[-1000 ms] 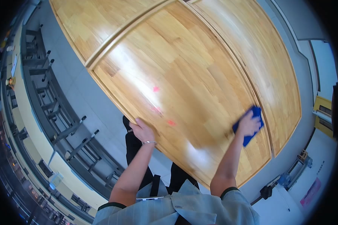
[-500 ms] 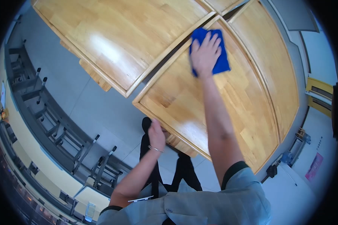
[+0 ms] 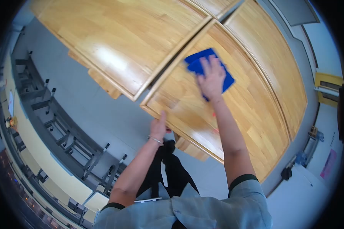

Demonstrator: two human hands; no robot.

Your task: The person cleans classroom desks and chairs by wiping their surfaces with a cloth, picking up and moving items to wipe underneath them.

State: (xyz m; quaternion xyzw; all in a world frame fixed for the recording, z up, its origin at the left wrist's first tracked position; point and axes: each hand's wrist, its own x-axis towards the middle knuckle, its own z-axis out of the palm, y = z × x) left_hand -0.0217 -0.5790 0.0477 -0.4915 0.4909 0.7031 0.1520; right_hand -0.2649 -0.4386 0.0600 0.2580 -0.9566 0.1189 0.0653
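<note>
Fingers (image 3: 215,64) of the right hand (image 3: 212,83) are spread and lie over a blue cloth (image 3: 195,66). This cloth rests on the varnished wooden tabletop (image 3: 248,110), near the gap to the neighbouring tabletop (image 3: 122,42). The left hand (image 3: 159,128), with a bracelet (image 3: 156,141) on its wrist, is at the near edge of the same tabletop; its fingers are partly hidden, so I cannot tell if they grip. Red marks (image 3: 215,131) show beside the right forearm (image 3: 233,137).
</note>
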